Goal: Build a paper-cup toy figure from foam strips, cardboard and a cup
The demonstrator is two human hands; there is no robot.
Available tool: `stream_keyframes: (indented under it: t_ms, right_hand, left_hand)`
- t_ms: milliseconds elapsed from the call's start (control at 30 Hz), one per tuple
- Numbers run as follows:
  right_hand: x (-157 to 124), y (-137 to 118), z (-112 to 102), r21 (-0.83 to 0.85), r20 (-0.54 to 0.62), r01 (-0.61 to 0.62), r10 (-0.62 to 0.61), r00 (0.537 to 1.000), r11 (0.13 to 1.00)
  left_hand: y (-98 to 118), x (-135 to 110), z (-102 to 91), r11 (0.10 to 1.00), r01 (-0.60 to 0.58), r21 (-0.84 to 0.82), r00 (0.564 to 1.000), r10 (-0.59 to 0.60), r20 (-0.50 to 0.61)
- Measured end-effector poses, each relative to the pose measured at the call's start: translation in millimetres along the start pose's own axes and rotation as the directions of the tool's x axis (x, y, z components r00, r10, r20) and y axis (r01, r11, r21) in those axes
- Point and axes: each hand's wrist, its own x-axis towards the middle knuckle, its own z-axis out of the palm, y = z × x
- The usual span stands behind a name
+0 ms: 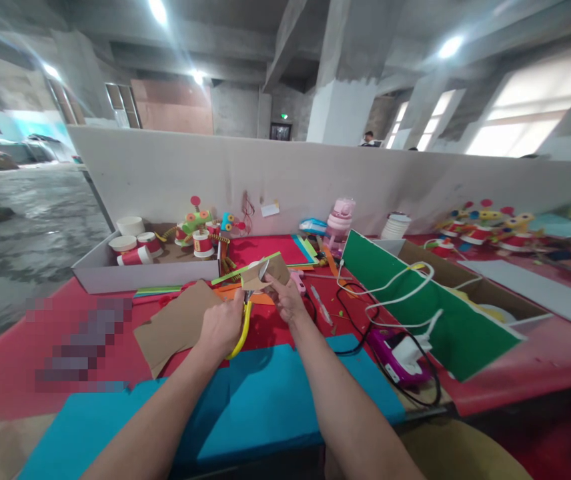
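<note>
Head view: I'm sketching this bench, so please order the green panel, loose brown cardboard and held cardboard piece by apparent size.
Largest first:
1. Green panel
2. Loose brown cardboard
3. Held cardboard piece

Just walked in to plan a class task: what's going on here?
Someone's left hand grips yellow-handled metal scissors, their blades at a small brown cardboard piece. The right hand holds that piece above the red table covering. Larger flat brown cardboard lies beside the left hand, and an open white box with red-and-white cups stands beyond.
</note>
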Motion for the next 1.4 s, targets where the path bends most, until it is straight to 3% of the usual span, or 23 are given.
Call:
stream_keyframes:
  t_ms: [733, 1200, 1400]
  right_hand:
    - [7, -2, -10, 0.024, 0.047, 0.004, -0.005, 0.999, 1.000]
    - [5, -23, -32, -0.078, 0.131, -0.060, 0.070, 0.989, 0.995]
    - [6, -27, -37, -0.075, 0.127, -0.104, 0.113, 0.985, 0.992]
  left_hand:
    - [5, 3, 6.4, 0.994, 0.026, -0.110, 1.000, -0.026, 0.004]
    - [3, 2, 3.0, 0.995, -0.047, -0.083, 0.998, 0.050, 0.038]
    - [5, 0, 1.9, 0.983, -0.076, -0.166, 0.995, 0.085, 0.051]
